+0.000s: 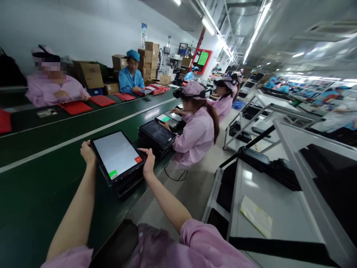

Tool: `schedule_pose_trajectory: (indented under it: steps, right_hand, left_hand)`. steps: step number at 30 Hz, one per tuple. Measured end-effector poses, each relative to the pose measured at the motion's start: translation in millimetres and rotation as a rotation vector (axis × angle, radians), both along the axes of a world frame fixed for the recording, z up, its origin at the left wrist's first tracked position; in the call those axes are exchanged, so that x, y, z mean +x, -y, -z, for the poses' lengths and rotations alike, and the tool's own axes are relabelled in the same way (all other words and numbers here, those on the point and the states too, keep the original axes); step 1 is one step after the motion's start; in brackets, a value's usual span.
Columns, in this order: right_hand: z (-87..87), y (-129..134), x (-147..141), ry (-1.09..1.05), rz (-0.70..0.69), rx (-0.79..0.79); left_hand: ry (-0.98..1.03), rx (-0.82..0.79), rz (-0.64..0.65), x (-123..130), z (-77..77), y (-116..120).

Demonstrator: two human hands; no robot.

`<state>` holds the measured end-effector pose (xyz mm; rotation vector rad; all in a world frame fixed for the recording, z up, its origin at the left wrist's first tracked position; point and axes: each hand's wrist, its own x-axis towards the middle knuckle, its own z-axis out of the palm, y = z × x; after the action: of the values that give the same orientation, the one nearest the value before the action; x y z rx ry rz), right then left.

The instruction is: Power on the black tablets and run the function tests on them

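Note:
A tablet with a lit, pale screen lies on top of a stack of dark tablets on the green bench. Its screen shows a green patch at the lower left corner and a red one at the lower right. My left hand grips the tablet's left edge, fingers curled at the upper corner. On the opposite edge, my right hand holds the right side, thumb and index finger near the screen's border. The undersides of both grips are hidden.
Beyond my right hand stands another stack of dark tablets, beside a co-worker in a pink coat. Red sleeves lie along the far side. To my right, a metal cart carries a yellowish packet.

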<state>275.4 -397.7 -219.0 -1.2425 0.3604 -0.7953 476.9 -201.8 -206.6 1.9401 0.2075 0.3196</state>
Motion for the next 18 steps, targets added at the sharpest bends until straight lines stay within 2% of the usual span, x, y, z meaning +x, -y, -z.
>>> schedule_pose_trajectory:
  steps: [3,5,7,10,13,15,18]
  right_hand:
    - [9.7,1,1,0.001,-0.043,-0.001]
    - [18.2,2,2,0.009,-0.091,0.012]
    - [28.0,6,5,0.021,-0.113,0.015]
    - [46.7,15,9,-0.005,-0.122,-0.034]
    - [74.7,23,4,-0.122,-0.115,-0.141]
    - [97.7,26,-5,-0.187,-0.102,-0.198]
    - [130.6,24,-21,-0.239,-0.127,-0.279]
  left_hand:
    - [-0.065,0.134,0.092,-9,16.0,-7]
    - [-0.064,0.133,0.123,-28,34.7,-11]
    - [-0.021,0.074,0.074,-56,61.9,-18]
    - [-0.006,0.004,-0.018,-106,111.2,-34]
    - [-0.013,-0.086,-0.008,-145,151.3,-59]
    - [-0.004,-0.177,0.049,-160,166.1,-75]
    - [0.023,-0.239,0.121,-176,173.8,-93]
